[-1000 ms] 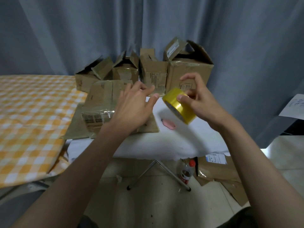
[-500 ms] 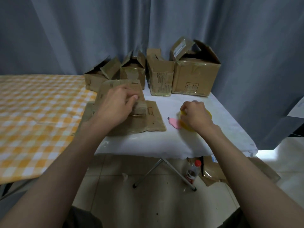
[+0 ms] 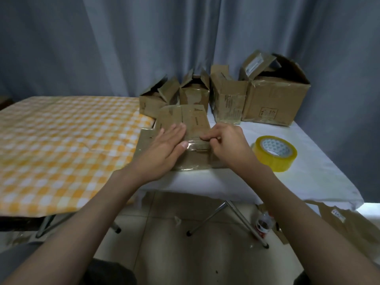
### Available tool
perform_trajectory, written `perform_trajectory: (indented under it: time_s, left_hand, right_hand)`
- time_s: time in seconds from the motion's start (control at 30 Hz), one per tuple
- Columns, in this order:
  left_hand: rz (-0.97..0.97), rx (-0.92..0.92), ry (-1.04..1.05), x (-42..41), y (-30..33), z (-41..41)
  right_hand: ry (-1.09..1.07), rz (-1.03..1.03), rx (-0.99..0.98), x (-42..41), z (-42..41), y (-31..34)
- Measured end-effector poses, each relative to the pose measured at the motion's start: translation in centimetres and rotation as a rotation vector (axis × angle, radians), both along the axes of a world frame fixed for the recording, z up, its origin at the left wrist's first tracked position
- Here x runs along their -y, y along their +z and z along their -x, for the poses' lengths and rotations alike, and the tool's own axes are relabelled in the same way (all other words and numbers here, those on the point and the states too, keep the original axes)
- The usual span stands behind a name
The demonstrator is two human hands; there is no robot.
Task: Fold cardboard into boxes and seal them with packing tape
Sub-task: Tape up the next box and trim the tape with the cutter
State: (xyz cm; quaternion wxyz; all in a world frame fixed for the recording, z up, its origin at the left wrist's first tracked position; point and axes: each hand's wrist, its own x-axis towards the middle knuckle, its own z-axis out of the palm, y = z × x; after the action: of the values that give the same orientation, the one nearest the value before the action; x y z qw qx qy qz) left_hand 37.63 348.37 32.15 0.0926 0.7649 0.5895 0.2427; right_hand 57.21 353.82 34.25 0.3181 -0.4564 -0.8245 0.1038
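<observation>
A flattened cardboard box (image 3: 185,118) lies on top of other flat cardboard (image 3: 195,161) on the white table (image 3: 308,171). My left hand (image 3: 164,147) rests flat on the flattened cardboard box with straight fingers. My right hand (image 3: 228,145) has curled fingers and pinches the box's taped right edge. The roll of yellow packing tape (image 3: 274,153) lies by itself on the table, just right of my right hand.
Several assembled cardboard boxes (image 3: 269,99) with open flaps stand at the back of the table against a grey curtain. A surface with an orange checked cloth (image 3: 61,151) adjoins on the left. A bottle (image 3: 263,223) and more flat cardboard (image 3: 349,223) lie on the floor.
My right hand put the tape roll down on the table and moved left to the cardboard. My left hand came down flat onto the flattened box.
</observation>
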Motion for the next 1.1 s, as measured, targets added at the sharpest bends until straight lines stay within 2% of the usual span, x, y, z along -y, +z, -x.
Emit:
perform_trajectory:
  time_s: [0.1, 0.33, 0.47, 0.53, 0.7, 0.87, 0.97, 1.1]
  left_hand:
    - [-0.055, 0.138, 0.062, 0.4, -0.3, 1.8]
    - [-0.271, 0.209, 0.213, 1.3, -1.1, 4.3]
    - [-0.327, 0.296, 0.367, 0.9, -0.9, 4.3]
    - [-0.31, 0.335, 0.423, 0.6, -0.7, 4.3]
    - [-0.304, 0.292, 0.439, 0.7, -0.4, 3.7]
    - [-0.3, 0.363, 0.525, 1.1, -0.2, 3.3]
    - [-0.23, 0.274, 0.51, 1.3, -0.7, 3.5]
    - [-0.12, 0.372, 0.555, 1.3, -0.4, 3.5]
  right_hand:
    - [-0.008, 0.039, -0.1, 0.2, -0.2, 0.0]
    - [-0.096, 0.206, -0.336, -0.2, -1.0, -0.1]
    - [-0.105, 0.308, -0.462, -0.2, -1.0, -0.1]
    - [-0.109, 0.34, -0.481, -0.3, -0.9, -0.2]
    - [-0.111, 0.408, -0.492, -0.5, -0.9, -0.3]
    - [-0.057, 0.477, -0.548, -0.5, -1.2, -0.4]
    - [-0.039, 0.506, -0.579, -0.6, -1.3, -0.5]
    - [-0.031, 0.501, -0.57, -0.7, -1.4, -0.7]
